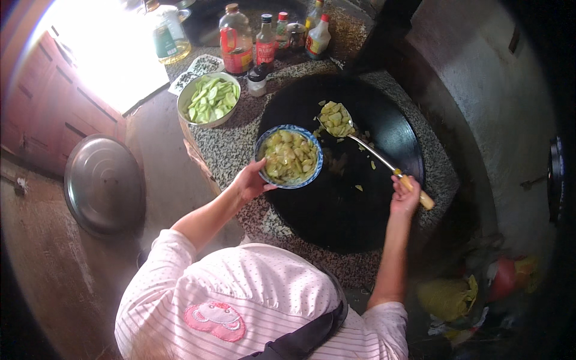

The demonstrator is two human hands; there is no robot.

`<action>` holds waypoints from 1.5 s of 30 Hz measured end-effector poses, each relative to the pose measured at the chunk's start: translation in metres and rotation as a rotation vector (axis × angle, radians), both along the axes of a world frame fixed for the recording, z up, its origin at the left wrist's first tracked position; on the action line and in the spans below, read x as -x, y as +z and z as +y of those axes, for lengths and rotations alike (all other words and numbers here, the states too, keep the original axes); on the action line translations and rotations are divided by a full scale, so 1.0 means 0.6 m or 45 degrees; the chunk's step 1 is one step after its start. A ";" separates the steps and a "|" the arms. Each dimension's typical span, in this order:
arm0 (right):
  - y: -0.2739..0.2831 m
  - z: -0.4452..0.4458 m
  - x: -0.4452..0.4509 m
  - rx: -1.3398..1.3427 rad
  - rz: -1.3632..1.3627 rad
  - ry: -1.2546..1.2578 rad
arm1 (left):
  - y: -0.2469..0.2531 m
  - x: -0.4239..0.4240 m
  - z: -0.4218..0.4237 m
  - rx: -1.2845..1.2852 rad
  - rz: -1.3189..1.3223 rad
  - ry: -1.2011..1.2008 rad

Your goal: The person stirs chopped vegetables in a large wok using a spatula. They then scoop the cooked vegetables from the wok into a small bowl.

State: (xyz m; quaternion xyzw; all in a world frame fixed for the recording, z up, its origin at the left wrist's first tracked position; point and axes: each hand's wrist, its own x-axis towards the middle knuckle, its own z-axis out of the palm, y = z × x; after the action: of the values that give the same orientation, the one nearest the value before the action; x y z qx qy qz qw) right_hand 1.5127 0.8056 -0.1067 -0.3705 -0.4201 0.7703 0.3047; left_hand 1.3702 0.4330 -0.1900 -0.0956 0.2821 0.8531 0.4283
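Observation:
My left hand (253,181) grips the near left rim of a blue-and-white bowl (318,167), which it holds over the left side of a large black wok (324,220). Cooked, pale green vegetable slices (290,157) fill much of the bowl. In my right hand (404,195) is the wooden handle of a metal ladle (375,154). Its head lies over the far part of the wok, heaped with more cooked slices (335,118). A few loose pieces (358,187) stick to the wok's surface around it.
On the speckled counter (220,155) stands a bowl of raw green slices (211,101), beside a seasoning jar (257,81). Behind are several bottles (265,45) and an oil jug (168,38). A metal lid (104,184) leans at left. Bags (450,294) lie at lower right.

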 end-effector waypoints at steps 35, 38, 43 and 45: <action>0.165 -0.044 -0.097 -0.449 -0.462 -0.113 | -0.005 -0.030 -0.073 -0.272 -0.212 -0.019; 0.068 -0.026 -0.101 -0.410 -0.569 -0.157 | 0.023 -0.038 -0.124 -0.151 -0.102 0.071; 0.057 0.010 -0.098 -0.623 -0.951 0.012 | 0.020 -0.056 -0.186 -0.121 -0.090 0.169; 0.055 0.024 -0.087 -0.687 -0.952 -0.011 | 0.021 -0.069 -0.194 -0.077 -0.109 0.253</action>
State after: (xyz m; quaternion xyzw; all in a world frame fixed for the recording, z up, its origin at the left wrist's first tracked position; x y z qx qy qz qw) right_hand 1.5649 0.8200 -0.0735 -0.5322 -0.6852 0.4454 0.2211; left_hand 1.4115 0.3165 -0.1773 -0.1465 0.2270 0.8946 0.3560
